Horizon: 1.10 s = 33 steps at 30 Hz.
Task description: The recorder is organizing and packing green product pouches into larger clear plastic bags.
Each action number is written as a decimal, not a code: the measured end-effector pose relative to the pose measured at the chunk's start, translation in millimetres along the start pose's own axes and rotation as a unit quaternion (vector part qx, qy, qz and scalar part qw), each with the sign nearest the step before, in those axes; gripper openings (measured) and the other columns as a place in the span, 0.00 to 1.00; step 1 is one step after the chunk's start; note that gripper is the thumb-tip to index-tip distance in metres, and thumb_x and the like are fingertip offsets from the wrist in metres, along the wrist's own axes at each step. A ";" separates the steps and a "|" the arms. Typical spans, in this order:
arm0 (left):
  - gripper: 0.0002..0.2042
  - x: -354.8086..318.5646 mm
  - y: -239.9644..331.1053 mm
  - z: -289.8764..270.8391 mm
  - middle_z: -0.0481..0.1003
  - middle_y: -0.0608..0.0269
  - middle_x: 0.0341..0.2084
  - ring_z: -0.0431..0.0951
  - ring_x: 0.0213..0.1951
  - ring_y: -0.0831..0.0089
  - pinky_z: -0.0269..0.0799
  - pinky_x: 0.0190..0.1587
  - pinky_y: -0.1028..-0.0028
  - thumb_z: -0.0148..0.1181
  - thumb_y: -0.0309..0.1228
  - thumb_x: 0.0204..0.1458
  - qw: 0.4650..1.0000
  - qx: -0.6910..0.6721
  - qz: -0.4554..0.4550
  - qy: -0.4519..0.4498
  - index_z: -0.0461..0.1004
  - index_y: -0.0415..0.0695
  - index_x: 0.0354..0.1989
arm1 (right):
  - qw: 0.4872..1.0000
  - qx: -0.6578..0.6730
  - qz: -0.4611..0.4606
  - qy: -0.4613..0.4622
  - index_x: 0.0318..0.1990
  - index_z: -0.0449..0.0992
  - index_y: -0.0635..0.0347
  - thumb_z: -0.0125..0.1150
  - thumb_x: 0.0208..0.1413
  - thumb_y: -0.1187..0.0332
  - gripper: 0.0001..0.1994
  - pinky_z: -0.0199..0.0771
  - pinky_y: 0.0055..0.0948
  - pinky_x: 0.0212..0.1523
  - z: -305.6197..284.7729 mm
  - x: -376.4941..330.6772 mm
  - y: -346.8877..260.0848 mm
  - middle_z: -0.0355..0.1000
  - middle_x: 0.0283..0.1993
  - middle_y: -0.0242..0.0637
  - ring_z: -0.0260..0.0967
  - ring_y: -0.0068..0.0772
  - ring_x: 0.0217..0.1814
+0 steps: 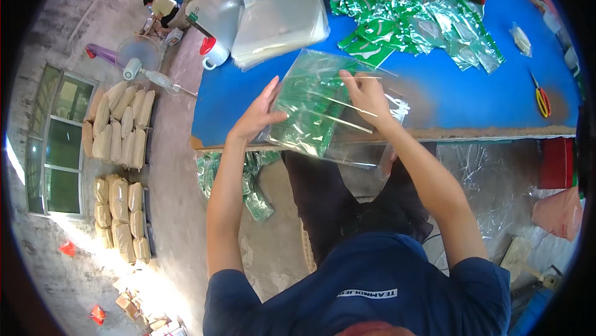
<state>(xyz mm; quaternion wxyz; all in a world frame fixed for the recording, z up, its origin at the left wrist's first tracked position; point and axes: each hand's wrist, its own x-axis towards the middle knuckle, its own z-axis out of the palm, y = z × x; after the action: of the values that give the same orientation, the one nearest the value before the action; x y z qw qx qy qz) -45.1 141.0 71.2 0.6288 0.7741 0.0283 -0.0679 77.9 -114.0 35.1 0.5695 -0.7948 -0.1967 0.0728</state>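
At the table's front edge a clear plastic bag (359, 155) lies tilted over a stack of green printed packets (310, 119); the glare hides which of the packets' edges are inside it. My left hand (257, 116) grips the left side, its thumb on top of the film and its fingers along the edge. My right hand (367, 97) is bent over the right part of the bag, fingertips pressed to the film near the top. Its thumb is partly hidden. Thin white strips of glare or film run between the two hands.
More green packets (403, 19) are heaped at the back of the blue table (236, 100). A stack of clear bags (279, 22) and a white mug with a red lid (213, 53) stand back left. Scissors (542, 99) lie at right. Green packets (257, 202) hang below the table edge.
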 end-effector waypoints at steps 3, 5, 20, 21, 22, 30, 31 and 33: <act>0.54 -0.3 4.7 19.8 0.44 0.50 0.74 0.44 0.74 0.64 0.44 0.73 0.66 0.74 0.27 0.45 1.000 0.030 -0.004 0.002 0.37 0.40 0.75 | 0.999 0.010 -0.048 0.002 0.27 0.72 0.68 0.56 0.62 0.47 0.27 0.69 0.47 0.32 14.3 -12.2 0.8 0.71 0.25 0.57 0.70 0.58 0.28; 0.59 2.2 7.5 16.7 0.45 0.51 0.74 0.47 0.73 0.65 0.43 0.72 0.69 0.78 0.30 0.38 0.999 0.045 -0.004 0.008 0.38 0.39 0.75 | 0.999 0.040 -0.033 -0.004 0.27 0.72 0.66 0.61 0.61 0.51 0.23 0.68 0.41 0.30 15.4 -23.7 -3.2 0.69 0.21 0.49 0.69 0.46 0.24; 0.38 19.9 23.8 81.0 0.46 0.52 0.74 0.43 0.74 0.47 0.32 0.72 0.43 0.50 0.59 0.58 0.778 0.609 0.155 -0.016 0.53 0.52 0.73 | 0.773 0.272 0.151 -0.552 0.60 0.66 0.65 0.50 0.69 0.67 0.16 0.77 0.29 0.51 -108.7 -125.0 15.8 0.74 0.50 0.39 0.75 0.28 0.50; 0.37 19.0 34.5 83.7 0.47 0.53 0.74 0.43 0.74 0.47 0.32 0.72 0.42 0.51 0.57 0.58 0.788 0.601 0.135 0.007 0.54 0.52 0.73 | 0.793 0.250 0.109 -0.546 0.59 0.68 0.66 0.49 0.69 0.69 0.15 0.77 0.30 0.51 -129.9 -125.0 10.5 0.74 0.51 0.41 0.74 0.29 0.51; 0.36 24.8 39.6 86.2 0.48 0.53 0.74 0.44 0.74 0.47 0.32 0.71 0.41 0.52 0.55 0.58 0.794 0.596 0.118 0.036 0.55 0.53 0.72 | 0.811 0.221 0.059 -0.539 0.58 0.69 0.66 0.48 0.69 0.70 0.14 0.77 0.31 0.52 -144.5 -117.0 7.8 0.74 0.52 0.43 0.74 0.30 0.53; 0.34 33.7 10.1 124.3 0.49 0.54 0.73 0.46 0.73 0.46 0.33 0.71 0.41 0.54 0.51 0.58 0.760 0.630 0.130 0.095 0.57 0.54 0.72 | 0.993 -0.039 -0.097 0.053 0.56 0.72 0.62 0.61 0.61 0.52 0.24 0.74 0.39 0.51 -181.5 53.5 68.1 0.77 0.47 0.46 0.75 0.41 0.50; 0.34 32.4 8.2 126.3 0.49 0.54 0.73 0.46 0.73 0.46 0.33 0.71 0.41 0.54 0.51 0.58 0.754 0.635 0.134 0.099 0.57 0.54 0.72 | 0.969 -0.161 -0.142 0.121 0.58 0.72 0.59 0.63 0.58 0.46 0.29 0.71 0.44 0.56 -182.4 77.7 76.9 0.75 0.52 0.49 0.72 0.49 0.56; 0.34 32.4 6.7 127.6 0.50 0.53 0.73 0.46 0.73 0.46 0.34 0.70 0.40 0.56 0.50 0.57 0.761 0.630 0.129 0.082 0.57 0.54 0.71 | 0.933 -0.264 -0.219 0.105 0.62 0.69 0.54 0.61 0.55 0.40 0.34 0.64 0.50 0.61 -185.7 127.3 92.4 0.69 0.59 0.51 0.65 0.56 0.62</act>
<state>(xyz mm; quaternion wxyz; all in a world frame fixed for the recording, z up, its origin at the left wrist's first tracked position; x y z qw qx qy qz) -21.1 13.5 47.7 -0.0028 0.9947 -0.0701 0.0752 278.4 -251.8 25.9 0.3580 -0.8569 -0.3171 -0.1922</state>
